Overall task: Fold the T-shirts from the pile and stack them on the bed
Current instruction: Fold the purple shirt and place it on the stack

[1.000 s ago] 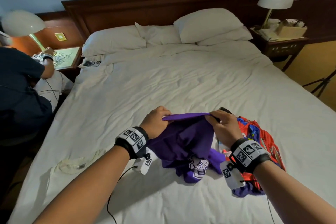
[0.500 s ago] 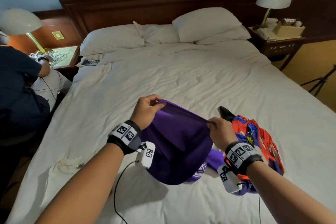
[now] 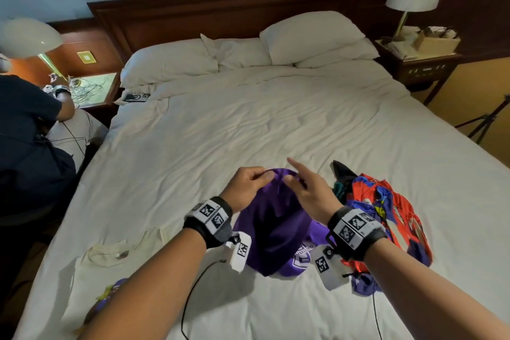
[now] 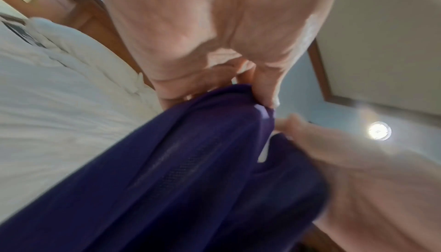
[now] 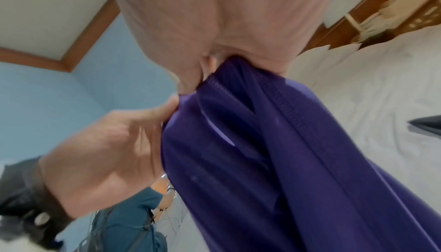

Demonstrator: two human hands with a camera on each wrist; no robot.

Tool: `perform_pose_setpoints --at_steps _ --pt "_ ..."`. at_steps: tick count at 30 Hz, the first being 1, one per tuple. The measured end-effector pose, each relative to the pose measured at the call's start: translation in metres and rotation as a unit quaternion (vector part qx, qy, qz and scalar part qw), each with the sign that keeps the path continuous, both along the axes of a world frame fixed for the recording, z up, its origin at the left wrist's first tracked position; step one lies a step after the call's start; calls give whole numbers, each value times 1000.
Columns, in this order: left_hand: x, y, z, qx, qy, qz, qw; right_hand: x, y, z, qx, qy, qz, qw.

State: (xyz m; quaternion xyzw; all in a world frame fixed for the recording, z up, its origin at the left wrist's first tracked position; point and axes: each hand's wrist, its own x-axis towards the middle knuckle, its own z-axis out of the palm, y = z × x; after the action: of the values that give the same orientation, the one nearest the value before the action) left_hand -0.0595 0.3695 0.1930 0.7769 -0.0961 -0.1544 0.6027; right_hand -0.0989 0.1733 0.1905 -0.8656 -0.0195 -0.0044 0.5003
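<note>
head: above, facing bed (image 3: 248, 132) | wrists: close, upward | shared: purple shirt (image 3: 276, 218)

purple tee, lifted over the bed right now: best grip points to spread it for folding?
Take the purple T-shirt along its stitched top edge, pinching from above. Left hand and right hand both pinch it there, close together, so the cloth hangs bunched. Probably slide each pinch outward along that edge.
</note>
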Motion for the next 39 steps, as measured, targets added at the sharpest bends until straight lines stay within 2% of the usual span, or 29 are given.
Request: perform_pose_setpoints --at_steps 2,4,6,8,10,12,14,16,18,21,24,26,28,29,31,34,36,39 --pt "-4 -11 11 -37 -9 -17 999 2 5 6 -45 1 68 997" --pt "-3 -9 13 -38 -29 -6 999 5 2 9 -50 0 59 997" --pt "2 4 -5 83 -67 16 994 8 -6 12 -40 -18 19 999" --pt "2 19 -30 236 -64 35 969 11 -13 10 -22 -34 -24 999" --pt "2 34 -50 267 -21 71 961 12 -21 7 1 -28 -55 998" --pt "6 41 -58 207 31 123 970 12 -30 -1 -9 21 -80 997" --pt "9 34 -46 113 67 144 981 10 -35 -12 -46 61 -93 993" --pt "7 16 -28 27 75 103 991 5 -34 -17 -64 70 -81 992" --pt "0 -4 -9 -13 54 32 998 -2 -24 -12 -46 51 -4 998" --pt "-7 -19 7 -25 32 -67 997 -5 -11 -3 -17 29 84 996" --pt "1 -6 0 -12 45 -84 995 -1 -18 4 -8 17 68 998" --pt "8 14 -15 102 18 -104 989 3 -28 4 2 7 23 1000" --pt "8 28 -29 227 -6 -110 968 6 -41 0 19 6 -24 1000" --pt "8 29 -32 241 -9 -91 966 6 -44 -1 20 12 -40 999" --pt "5 21 -31 186 -2 -40 982 7 -46 -6 8 34 -40 999" --pt "2 -3 -21 29 60 33 997 4 -38 -12 3 52 -35 998" --pt "-2 -17 -15 -15 77 35 996 0 -29 -9 30 35 8 999" --pt "-8 -30 -6 -52 88 0 995 -3 -16 1 1 13 93 996"
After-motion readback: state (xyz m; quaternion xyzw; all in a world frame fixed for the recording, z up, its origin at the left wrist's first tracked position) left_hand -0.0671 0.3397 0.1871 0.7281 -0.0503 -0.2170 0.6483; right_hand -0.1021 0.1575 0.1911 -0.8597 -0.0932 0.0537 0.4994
